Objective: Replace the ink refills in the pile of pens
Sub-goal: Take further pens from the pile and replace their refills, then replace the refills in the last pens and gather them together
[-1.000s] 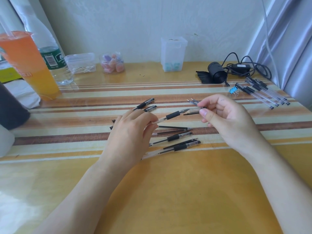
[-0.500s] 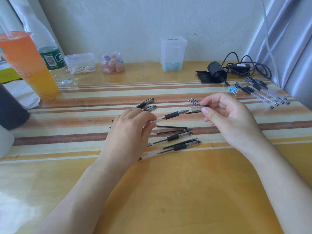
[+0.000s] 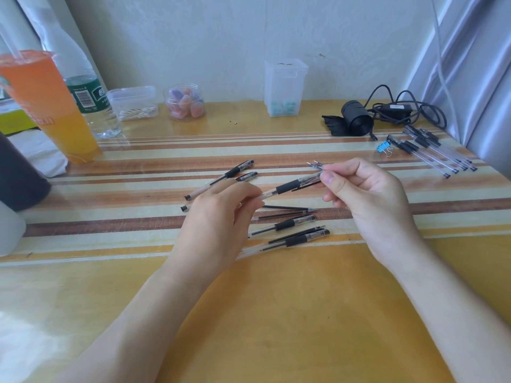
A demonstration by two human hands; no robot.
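Observation:
A clear pen with a black grip (image 3: 287, 186) is held level above the striped table (image 3: 138, 189). My left hand (image 3: 218, 217) pinches its rear end. My right hand (image 3: 367, 200) pinches its clear front end. Thin metal-tipped refills (image 3: 315, 164) stick out past my right fingertips; I cannot tell whether that hand holds them. Beneath my hands lies the pile: two pens (image 3: 287, 225) (image 3: 301, 237), loose black refills (image 3: 287, 208) and two more pens (image 3: 229, 175) further back on the left.
A separate group of pens (image 3: 431, 153) and a blue binder clip (image 3: 383, 149) lie at the right. Behind stand black cables with a roll (image 3: 356, 120), a clear box (image 3: 284, 87), a sweets jar (image 3: 185, 103), a swab box (image 3: 132, 103), a water bottle (image 3: 91, 100) and an orange drink (image 3: 49, 106).
My right hand and the pen's front end have come together: the gap between the clear piece in my right fingers and the pen's tip has closed. The pile has not moved.

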